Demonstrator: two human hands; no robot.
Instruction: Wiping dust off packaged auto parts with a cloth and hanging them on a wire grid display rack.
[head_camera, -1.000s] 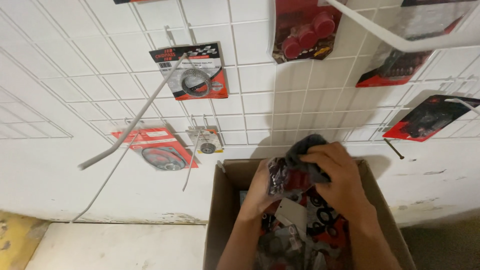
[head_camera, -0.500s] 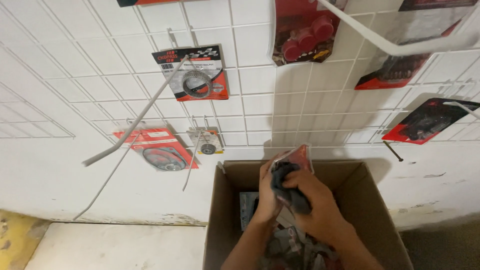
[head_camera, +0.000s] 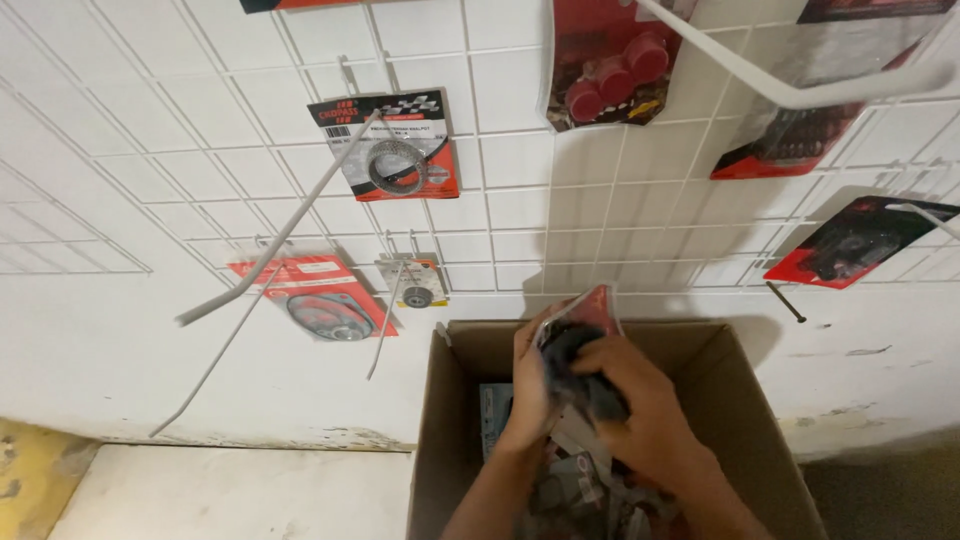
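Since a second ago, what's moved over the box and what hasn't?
Both hands, left hand and right hand, have sunk lower toward the open cardboard box, keeping hold of the red-edged packet with its dark contents. Nothing was let go. The box, the wire grid wall and the hanging packets stayed as they were.

A cardboard box (head_camera: 740, 400) is sitting near the bottom, against the wall, under a wire grid panel (head_camera: 520, 210). Both hands are meeting over the box, the left hand (head_camera: 530, 385) left of the right hand (head_camera: 640, 410), a packet (head_camera: 585, 325) between them. More packets (head_camera: 590, 500) are lying inside the box. A gasket pack (head_camera: 395, 145) is hanging far left above, a bearing pack (head_camera: 415, 285) below it
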